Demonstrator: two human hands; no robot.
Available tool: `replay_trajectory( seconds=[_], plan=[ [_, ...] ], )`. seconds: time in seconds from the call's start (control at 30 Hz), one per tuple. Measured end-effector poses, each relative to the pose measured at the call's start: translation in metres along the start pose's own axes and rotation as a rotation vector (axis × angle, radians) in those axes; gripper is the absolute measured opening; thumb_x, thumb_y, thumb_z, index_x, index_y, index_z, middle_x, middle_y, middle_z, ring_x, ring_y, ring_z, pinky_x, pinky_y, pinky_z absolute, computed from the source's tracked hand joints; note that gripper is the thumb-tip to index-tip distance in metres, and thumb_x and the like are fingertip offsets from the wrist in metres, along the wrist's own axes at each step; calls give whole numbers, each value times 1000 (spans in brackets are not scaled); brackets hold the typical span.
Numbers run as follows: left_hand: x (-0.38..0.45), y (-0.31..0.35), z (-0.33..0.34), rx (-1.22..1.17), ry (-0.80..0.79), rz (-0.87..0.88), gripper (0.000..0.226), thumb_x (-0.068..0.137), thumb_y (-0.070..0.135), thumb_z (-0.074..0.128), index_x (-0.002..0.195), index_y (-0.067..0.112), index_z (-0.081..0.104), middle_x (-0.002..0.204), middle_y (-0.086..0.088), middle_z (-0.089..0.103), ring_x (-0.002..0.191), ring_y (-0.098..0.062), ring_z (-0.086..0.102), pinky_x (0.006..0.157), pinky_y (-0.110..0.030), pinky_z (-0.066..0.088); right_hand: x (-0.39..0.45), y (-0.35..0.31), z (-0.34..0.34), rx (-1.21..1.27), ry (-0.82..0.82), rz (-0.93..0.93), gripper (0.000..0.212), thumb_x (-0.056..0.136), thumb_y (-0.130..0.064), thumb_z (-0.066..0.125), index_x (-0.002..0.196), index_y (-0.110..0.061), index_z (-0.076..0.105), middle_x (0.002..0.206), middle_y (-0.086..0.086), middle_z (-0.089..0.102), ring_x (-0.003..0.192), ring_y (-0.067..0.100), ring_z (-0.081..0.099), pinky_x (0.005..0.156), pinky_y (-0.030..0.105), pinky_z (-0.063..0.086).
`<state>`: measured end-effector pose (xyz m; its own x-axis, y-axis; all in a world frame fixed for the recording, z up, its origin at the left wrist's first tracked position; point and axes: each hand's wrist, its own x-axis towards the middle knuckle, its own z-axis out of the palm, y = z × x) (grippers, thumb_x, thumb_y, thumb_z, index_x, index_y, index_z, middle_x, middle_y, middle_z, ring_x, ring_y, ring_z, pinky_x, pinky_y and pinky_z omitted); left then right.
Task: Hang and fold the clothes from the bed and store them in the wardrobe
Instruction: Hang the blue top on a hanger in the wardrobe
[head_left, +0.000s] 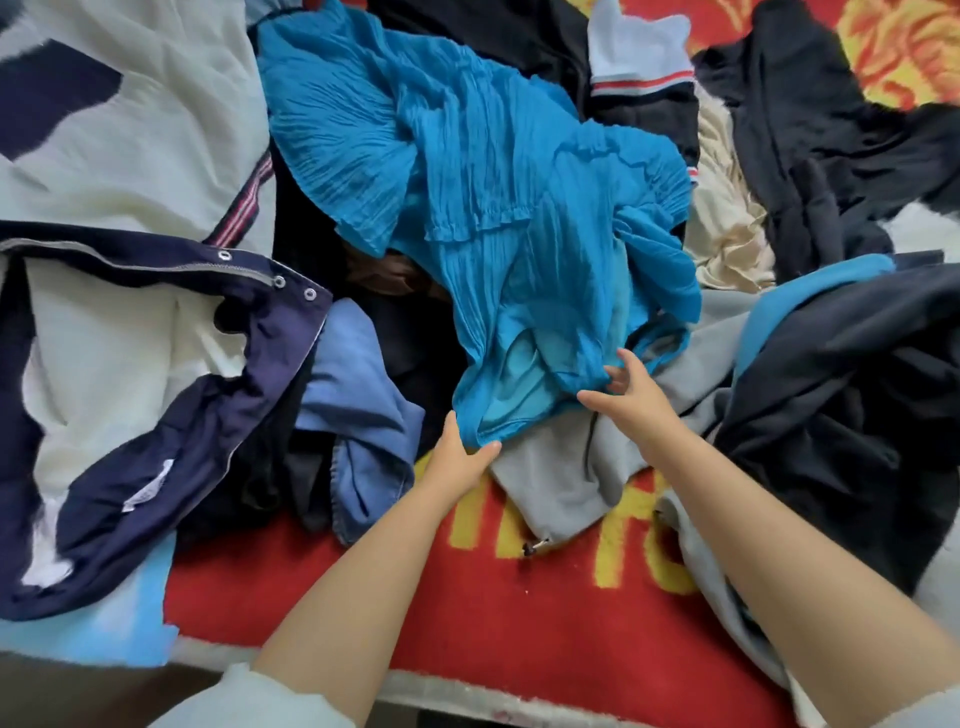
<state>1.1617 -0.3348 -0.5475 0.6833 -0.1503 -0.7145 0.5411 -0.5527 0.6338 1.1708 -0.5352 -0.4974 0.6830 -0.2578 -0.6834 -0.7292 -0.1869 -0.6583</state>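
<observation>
A crinkled, pleated turquoise garment (498, 218) is pinched at its hem by the left hand (460, 449) and right hand (626, 397), above a red bedspread (426, 587)

Soft even light; warped, blurry edges

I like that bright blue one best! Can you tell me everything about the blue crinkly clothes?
The blue crinkly garment is bright turquoise, thin and pleated-looking, with a ruffled tier and a smoother lining showing at its near opening. It lies crumpled on top of the pile, over dark clothes and a grey hoodie. The left hand and right hand both grip its near edge.
</observation>
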Motion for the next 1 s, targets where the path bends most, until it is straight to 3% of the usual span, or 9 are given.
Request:
replay_trajectory(
  seconds=[0.1, 0.17, 0.3, 0.47, 0.57, 0.67, 0.73, 0.83, 1.0],
  plan=[
    [10, -1, 1, -81, 75, -42, 40, 90, 12, 55, 129, 10, 45, 106, -6, 62, 95, -19, 57, 72, -20, 41, 3, -2, -7, -107, 0, -14, 20, 86, -17, 63, 103, -15, 53, 82, 2, 44, 72, 13, 43, 60, 18, 34],
    [6, 5, -2, -180, 153, -82, 15, 91, 5, 48, 104, 10, 55, 77, -1, 57, 69, -13, 49, 53, -12, 35, 0, 0, -11, -270, 13, -39, 19, 85, -21, 63, 90, -4, 59, 70, 7, 44, 60, 14, 40, 55, 25, 30],
    [-19, 12, -25, -426, 178, -82, 21, 86, -7, 45, 83, 11, 56, 78, 1, 56, 79, -17, 50, 70, -24, 41, -29, 8, -22, -452, 108, -58, 31, 86, -18, 59, 63, -9, 40, 55, 3, 36, 50, 14, 33, 48, 26, 23],
    [-67, 28, -66, -375, 242, -4, 21, 90, 2, 48, 73, 13, 52, 77, -4, 51, 77, -20, 47, 75, -32, 36, -78, -16, -45, -514, 297, -315, 47, 81, -15, 57, 51, -13, 22, 52, 3, 29, 60, 22, 37, 51, 29, 23],
    [-109, 50, -82, -236, 496, 143, 9, 90, 4, 48, 83, 7, 51, 81, -4, 44, 81, -18, 42, 68, -25, 30, -108, -47, -49, -578, 310, -532, 53, 81, -8, 63, 49, -19, 22, 71, 12, 51, 100, 31, 50, 84, 38, 35],
    [-164, 74, -95, -295, 731, 268, 19, 90, 1, 46, 105, 5, 57, 99, -5, 47, 90, -14, 43, 69, -15, 30, -141, -81, -42, -569, 145, -561, 44, 86, -13, 60, 51, -7, 33, 94, 21, 61, 115, 26, 48, 93, 38, 32],
    [-208, 80, -103, -547, 821, 260, 10, 87, 4, 49, 81, 8, 57, 83, -4, 47, 77, -14, 42, 64, -22, 28, -170, -96, -33, -478, -70, -563, 33, 88, -17, 58, 62, -2, 47, 73, 22, 55, 80, 26, 55, 68, 34, 37],
    [-273, 62, -122, -929, 818, 310, 22, 77, 8, 49, 58, 17, 41, 60, 3, 47, 62, -12, 44, 62, -25, 34, -213, -121, -13, -335, -260, -597, 31, 89, -22, 57, 82, 8, 64, 47, 4, 29, 39, 7, 25, 42, 21, 18],
    [-411, -9, -141, -1333, 789, 562, 17, 61, 2, 64, 55, 17, 61, 63, 3, 61, 59, -8, 60, 57, -15, 46, -314, -153, 62, -237, -594, -824, 19, 82, -26, 59, 69, -21, 72, 74, 37, 52, 63, 21, 38, 61, 30, 30]
  ],
)
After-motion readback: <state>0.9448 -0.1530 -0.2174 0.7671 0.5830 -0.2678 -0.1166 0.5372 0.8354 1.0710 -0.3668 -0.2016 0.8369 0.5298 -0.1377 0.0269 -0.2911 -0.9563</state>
